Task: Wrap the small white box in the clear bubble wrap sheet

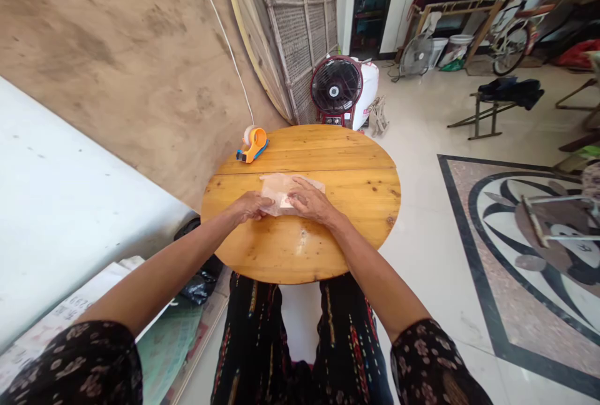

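A translucent, pinkish sheet of plastic wrap [304,181] lies on the round wooden table [300,255] in the head view. Upon it sits a small pale block or box [285,201], partly covered by fingers. My left hand [253,206] is closed on the sheet's left edge, thumb on top and fingers curled below. From the right, my right hand [313,202] reaches over the sheet, its thumb and fingertips on the pale block. What exactly the block is cannot be made out.
An orange tape dispenser [254,144] stands near the table's back left edge. Behind the table is a dark red fan [336,86] beside a white sack [368,92]. A wall [117,49] borders the left side; a folding stool [492,102] stands farther right.
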Motion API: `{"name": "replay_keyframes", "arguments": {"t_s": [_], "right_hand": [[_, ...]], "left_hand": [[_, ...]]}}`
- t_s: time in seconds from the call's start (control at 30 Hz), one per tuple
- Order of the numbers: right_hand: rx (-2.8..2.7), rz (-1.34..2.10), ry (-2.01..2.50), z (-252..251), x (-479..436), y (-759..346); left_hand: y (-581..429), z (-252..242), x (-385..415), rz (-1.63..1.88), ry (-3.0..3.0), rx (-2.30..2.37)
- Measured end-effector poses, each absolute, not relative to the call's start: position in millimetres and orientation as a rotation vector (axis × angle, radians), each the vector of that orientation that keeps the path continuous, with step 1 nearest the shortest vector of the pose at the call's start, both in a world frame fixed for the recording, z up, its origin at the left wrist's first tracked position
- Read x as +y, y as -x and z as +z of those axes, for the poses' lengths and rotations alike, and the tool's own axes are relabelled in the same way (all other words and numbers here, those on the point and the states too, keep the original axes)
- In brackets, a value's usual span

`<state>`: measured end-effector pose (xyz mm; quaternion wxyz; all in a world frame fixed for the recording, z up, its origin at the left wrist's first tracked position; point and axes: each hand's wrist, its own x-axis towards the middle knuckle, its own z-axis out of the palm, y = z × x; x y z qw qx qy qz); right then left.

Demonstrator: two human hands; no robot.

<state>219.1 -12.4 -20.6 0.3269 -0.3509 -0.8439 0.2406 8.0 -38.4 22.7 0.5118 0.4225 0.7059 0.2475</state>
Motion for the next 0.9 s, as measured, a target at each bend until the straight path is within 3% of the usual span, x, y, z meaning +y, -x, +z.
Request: {"name": "replay_keyframes", "arguments": {"t_s": [0.9], "right_hand": [[-2.230, 0.627, 0.897, -21.8, -11.2, -217.7]], "left_hand": [[-34.2, 28.6, -35.0, 0.749, -1.137, 1.667]]}}
